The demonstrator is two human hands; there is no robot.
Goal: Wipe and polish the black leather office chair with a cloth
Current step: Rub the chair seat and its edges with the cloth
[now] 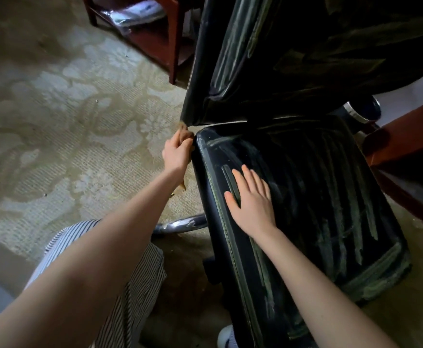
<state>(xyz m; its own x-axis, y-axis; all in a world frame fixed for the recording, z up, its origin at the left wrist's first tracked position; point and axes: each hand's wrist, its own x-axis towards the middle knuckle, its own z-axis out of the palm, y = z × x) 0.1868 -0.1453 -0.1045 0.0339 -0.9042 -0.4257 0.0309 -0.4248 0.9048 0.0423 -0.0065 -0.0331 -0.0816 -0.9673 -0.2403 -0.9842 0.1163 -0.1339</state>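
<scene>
Black leather office chair [303,136] stands on the patterned carpet [67,109], its seat [318,209] and backrest [280,59] streaked with pale wipe marks (moisture or polish, I cannot tell which). Left hand [177,151] grips a brownish cloth [184,128] against the seat's rear corner, just below the backrest, likely to work the edge seam. Right hand [251,199] lies flat on the seat, fingers straight, probably steadying the chair against the rubbing

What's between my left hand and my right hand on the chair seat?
Head view: between the left hand and right hand lies only the seat, its stitched edge and streaked leather.
</scene>
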